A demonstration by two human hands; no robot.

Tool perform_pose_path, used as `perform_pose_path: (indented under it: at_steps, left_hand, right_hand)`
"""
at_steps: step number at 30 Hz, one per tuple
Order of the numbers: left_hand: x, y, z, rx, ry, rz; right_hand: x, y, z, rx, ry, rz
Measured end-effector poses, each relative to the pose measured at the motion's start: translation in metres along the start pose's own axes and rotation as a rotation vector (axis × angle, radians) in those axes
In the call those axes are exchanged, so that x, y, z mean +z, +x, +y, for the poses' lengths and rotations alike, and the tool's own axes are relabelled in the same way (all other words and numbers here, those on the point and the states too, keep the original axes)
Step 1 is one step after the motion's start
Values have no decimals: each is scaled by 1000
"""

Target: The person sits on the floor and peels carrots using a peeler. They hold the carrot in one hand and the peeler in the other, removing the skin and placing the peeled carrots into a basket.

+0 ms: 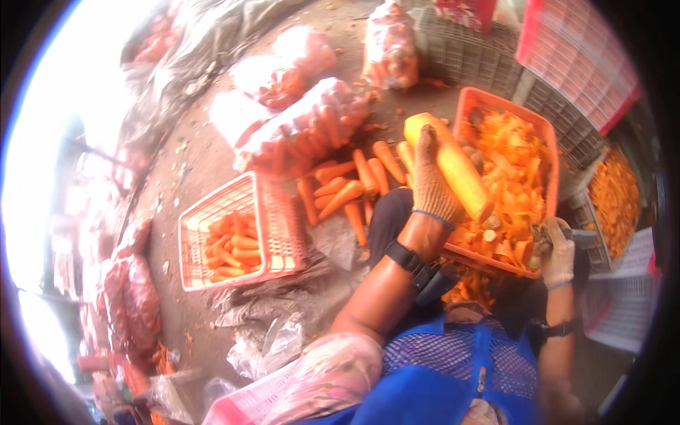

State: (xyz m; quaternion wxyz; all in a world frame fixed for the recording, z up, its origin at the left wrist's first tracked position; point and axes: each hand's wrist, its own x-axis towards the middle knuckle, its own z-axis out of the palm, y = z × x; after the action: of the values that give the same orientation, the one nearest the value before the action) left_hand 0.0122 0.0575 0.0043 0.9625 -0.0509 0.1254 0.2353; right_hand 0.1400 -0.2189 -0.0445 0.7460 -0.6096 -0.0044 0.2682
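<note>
My left hand (436, 180), in a knitted work glove, grips a large peeled carrot (459, 172) above the near-left side of an orange plastic basket (552, 175). Orange peelings (510, 154) and some cut ends fill that basket. At the basket's near right corner is my right hand (559, 252), in a pale glove, closed around a tool (581, 238) whose kind I cannot make out. Whole carrots (345, 197) lie loose on the ground to the left of my knee.
A pink plastic basket (281, 228) with carrots stands at left. Clear bags of carrots (319, 119) lie beyond it, and another bag (392, 50) stands farther off. Grey crates (478, 53) line the far right, beside a container of orange pieces (613, 202). Crumpled plastic (271, 342) lies near me.
</note>
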Motion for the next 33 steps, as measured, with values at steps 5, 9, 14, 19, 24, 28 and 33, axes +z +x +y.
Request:
perform_pose_path:
  at_steps: [5, 9, 14, 19, 24, 28, 33]
  left_hand:
    - [-4, -66, 142, 379, 58, 101]
    - [-54, -95, 244, 697, 79, 315]
    - [-169, -194, 406, 1305, 324, 924]
    - [-145, -182, 374, 1441, 897, 1077]
    - [-187, -102, 295, 1019, 1236, 568]
    - [-257, -28, 278, 510, 2061, 863]
    - [-297, 24, 287, 236, 2590, 935]
  right_hand:
    - [24, -7, 19, 55, -101, -16]
    - [8, -4, 22, 62, -140, 14]
    - [13, 2, 42, 106, -238, -86]
    - [38, -12, 48, 248, -263, -92]
    - [46, -10, 70, 295, -301, -143]
    - [55, -7, 72, 327, -363, -177]
    - [54, -6, 76, 357, -360, -156]
